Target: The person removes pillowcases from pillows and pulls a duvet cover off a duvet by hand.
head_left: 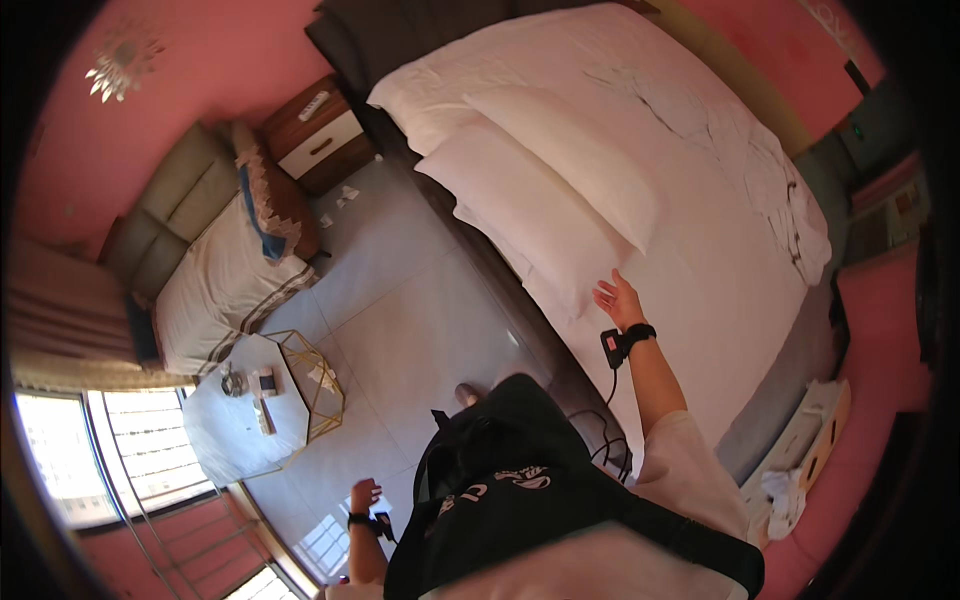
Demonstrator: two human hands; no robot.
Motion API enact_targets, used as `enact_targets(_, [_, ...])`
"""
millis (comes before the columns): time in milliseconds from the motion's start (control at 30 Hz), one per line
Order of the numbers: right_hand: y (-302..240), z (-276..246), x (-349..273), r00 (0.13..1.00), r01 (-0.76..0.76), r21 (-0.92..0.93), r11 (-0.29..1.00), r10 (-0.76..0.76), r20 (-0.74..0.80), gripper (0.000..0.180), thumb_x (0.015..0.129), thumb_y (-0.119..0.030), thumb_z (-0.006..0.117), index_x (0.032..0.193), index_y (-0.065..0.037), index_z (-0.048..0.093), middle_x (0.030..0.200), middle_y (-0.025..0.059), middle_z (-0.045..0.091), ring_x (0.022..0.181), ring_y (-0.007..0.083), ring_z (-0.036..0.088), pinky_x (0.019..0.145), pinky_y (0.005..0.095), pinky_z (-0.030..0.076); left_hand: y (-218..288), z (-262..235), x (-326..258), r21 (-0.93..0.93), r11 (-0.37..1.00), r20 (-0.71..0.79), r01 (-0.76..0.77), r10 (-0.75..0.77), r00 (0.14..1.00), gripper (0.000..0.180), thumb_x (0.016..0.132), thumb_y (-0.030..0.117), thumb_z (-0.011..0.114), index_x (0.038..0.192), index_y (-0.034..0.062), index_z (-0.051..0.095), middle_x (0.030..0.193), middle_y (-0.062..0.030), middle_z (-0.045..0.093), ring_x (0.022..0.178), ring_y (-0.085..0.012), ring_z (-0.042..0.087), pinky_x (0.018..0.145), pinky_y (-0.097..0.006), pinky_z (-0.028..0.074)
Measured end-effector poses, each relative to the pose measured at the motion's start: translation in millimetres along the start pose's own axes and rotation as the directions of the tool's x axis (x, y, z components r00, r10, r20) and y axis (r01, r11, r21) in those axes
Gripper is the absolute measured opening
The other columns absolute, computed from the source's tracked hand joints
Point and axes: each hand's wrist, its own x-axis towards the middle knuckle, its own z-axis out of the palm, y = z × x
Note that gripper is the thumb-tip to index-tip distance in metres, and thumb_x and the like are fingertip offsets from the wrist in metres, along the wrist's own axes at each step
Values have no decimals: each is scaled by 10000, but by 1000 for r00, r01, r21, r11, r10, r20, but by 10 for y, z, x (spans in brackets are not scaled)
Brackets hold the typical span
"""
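Noted at upper left a silver sunburst ornament [123, 70] on a pink wall [215, 55]. Found below it a grey-green sofa [190, 165] with a pale, stripe-edged cover [205, 280] and a lace-trimmed blue cloth [262, 205] over one arm. Recorded beside the sofa a brown nightstand [345, 172] with a white drawer front. Observed white scraps [347, 195] on the grey tiled floor [400, 310]. Logged a gold-framed coffee table [290, 405] bearing small items, near a barred window [150, 440] and brown curtain [70, 310]. Sighted at lower right a bunched white cloth [783, 500].
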Motion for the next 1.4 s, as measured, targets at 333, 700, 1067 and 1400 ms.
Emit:
enact_targets(333, [-343,-398,1343,542,197,-354,914,-402,-738,913,629,-527,650,1261,17,278,1205,206,382,1055,350,426,849,439,392,3090,9,1201,309,876,-2,-370,390,921,269,816,224,493,1024,56,529,804,-58,604,681,-119,572,559,-228,441])
enact_targets(700, [-692,-341,1418,859,-127,-24,992,98,-502,695,699,-473,620,1080,89,478,980,135,577,838,244,572,715,345,474,4482,753,1401,463,775,154,-429,406,901,295,768,184,542,994,-5,554,694,-46,590,605,-106,544,519,-238,427])
enact_targets(1067, [-1058,539,-12,980,197,473,859,-159,-120,444,861,-329,440,1179,-21,406,1149,93,482,1069,222,458,893,335,383,6571,2147,2243,469,689,350,-553,430,832,329,802,296,508,984,25,548,817,-67,583,698,-138,559,597,-250,440])
enact_targets(1400, [272,-858,-849,698,-251,0,968,181,-692,493,772,-314,551,1103,42,467,1011,113,550,876,227,552,749,313,441,6667,3093,3330,743,259,437,-617,511,740,697,736,452,553,1213,-22,370,1238,-253,355,1176,-342,318,959,-378,280])
